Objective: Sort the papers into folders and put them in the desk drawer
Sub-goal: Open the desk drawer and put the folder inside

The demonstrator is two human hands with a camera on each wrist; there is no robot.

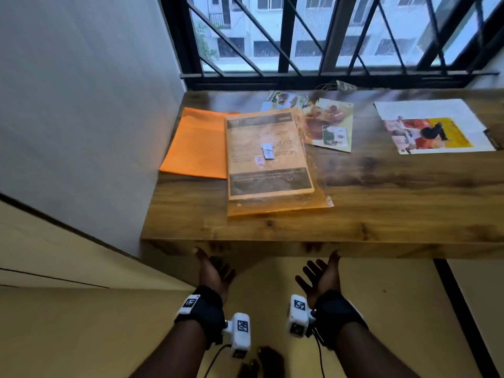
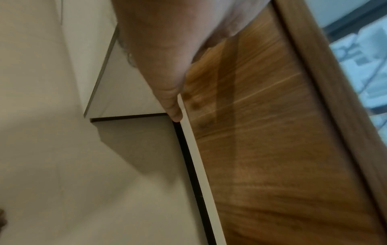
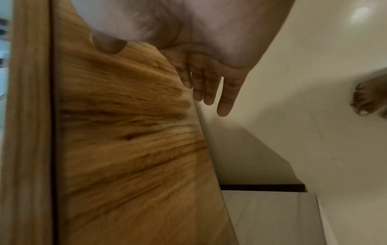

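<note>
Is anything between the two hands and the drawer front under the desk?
Nothing visible. The left hand and right hand are palm-up at the wooden drawer front, thumbs on its face, with only bare floor beneath. The transparent orange folder lies on the desktop, out of the way.

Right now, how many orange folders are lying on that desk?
2. A plain orange folder lies at the desk's left end. A clear orange folder with a printed sheet inside overlaps its right edge. More could be hidden beneath them.

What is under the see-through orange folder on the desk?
Under the see-through orange folder lie part of a plain orange folder and corners of colourful papers. Anything beneath its middle is covered.
</note>
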